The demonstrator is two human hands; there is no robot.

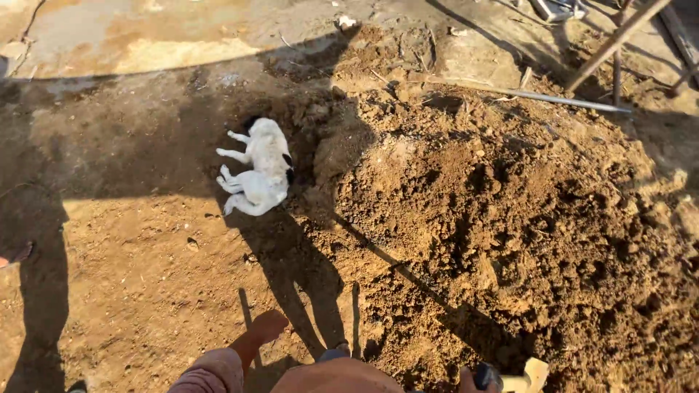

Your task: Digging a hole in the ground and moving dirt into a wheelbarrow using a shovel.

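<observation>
My left hand (261, 329) reaches out low over the bare dirt ground at the bottom, past a pinkish sleeve (211, 372), and holds nothing. Only a sliver of my right hand (467, 380) shows at the bottom edge. It grips a tool with a dark handle (486, 375) and a pale wooden end (530, 374). A long thin shadow runs from there up across a big heap of loose brown soil (510, 218). At the heap's left foot, a white dog with dark patches (258, 171) lies on its side in shade.
A thin metal rod (553, 98) lies along the far side of the heap. Rusty poles (615, 44) lean at the top right. A pale concrete patch (145, 44) is at the top left. Shadows of people fall on the ground at left and centre.
</observation>
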